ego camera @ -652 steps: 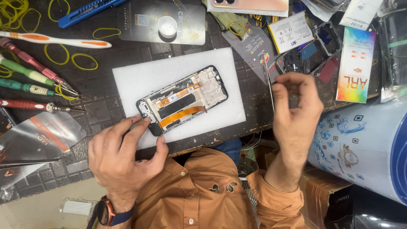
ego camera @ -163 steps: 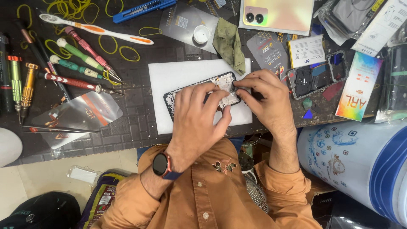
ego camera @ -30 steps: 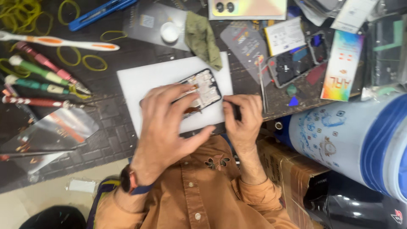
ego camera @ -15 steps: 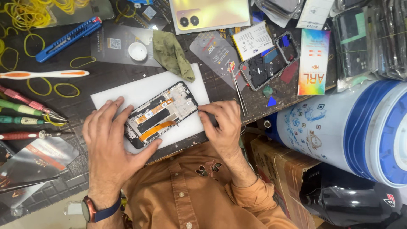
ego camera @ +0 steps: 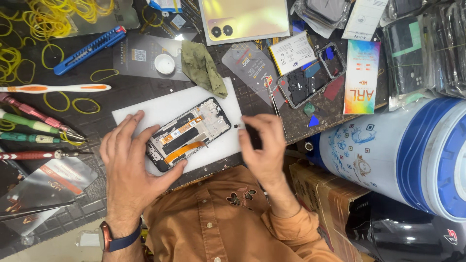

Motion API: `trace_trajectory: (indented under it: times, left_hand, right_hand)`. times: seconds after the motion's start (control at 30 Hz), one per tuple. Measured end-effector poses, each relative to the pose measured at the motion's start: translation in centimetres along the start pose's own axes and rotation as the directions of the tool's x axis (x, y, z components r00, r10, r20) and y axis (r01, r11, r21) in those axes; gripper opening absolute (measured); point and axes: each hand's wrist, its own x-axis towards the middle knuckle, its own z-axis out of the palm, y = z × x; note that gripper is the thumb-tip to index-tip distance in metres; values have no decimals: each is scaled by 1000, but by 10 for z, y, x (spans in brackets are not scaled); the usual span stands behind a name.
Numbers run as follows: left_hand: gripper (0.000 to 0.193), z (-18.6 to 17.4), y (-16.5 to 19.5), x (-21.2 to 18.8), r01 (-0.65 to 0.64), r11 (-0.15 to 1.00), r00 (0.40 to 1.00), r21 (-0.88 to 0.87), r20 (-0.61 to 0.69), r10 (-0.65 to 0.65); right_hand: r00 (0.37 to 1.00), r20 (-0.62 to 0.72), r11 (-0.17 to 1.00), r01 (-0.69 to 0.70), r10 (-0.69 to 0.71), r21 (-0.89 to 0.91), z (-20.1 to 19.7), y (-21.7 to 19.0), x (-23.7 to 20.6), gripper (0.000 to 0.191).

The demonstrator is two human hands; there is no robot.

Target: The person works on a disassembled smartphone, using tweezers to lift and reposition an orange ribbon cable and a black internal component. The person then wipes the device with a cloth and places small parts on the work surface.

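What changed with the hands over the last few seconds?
The right hand lifted off the opened black phone and drew aside to its right, fingers pinching a small dark part. The left hand still steadies the phone on the white mat.

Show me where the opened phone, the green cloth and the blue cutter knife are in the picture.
opened phone (ego camera: 188, 134), head view, on the orange strip across its inner middle.
green cloth (ego camera: 203, 67), head view, on the middle of its crumpled fabric.
blue cutter knife (ego camera: 90, 50), head view, on the middle of its handle.
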Motion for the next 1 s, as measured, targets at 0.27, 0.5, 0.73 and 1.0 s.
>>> trace_trajectory:
  times: [0.27, 0.5, 0.73, 1.0]
  left_hand:
    - [77, 2, 0, 0, 9, 1000, 1000, 6, 3, -9]
    - [76, 7, -1, 0, -8, 1000, 1000, -11, -19, 8]
    - [76, 8, -1, 0, -21, 1000, 1000, -7, -20, 20]
    - [75, 8, 0, 1, -28, 1000, 999, -10, -25, 27]
  right_hand:
    - [993, 80, 886, 117, -90, -449, -37, 60, 95, 59]
    - [986, 158, 777, 60, 51, -627, -32, 88, 129, 80]
    - [980, 119, 789, -54, 159, -612, -34, 93, 136, 86]
    - [996, 68, 860, -15, 58, -511, -41, 100, 144, 84]
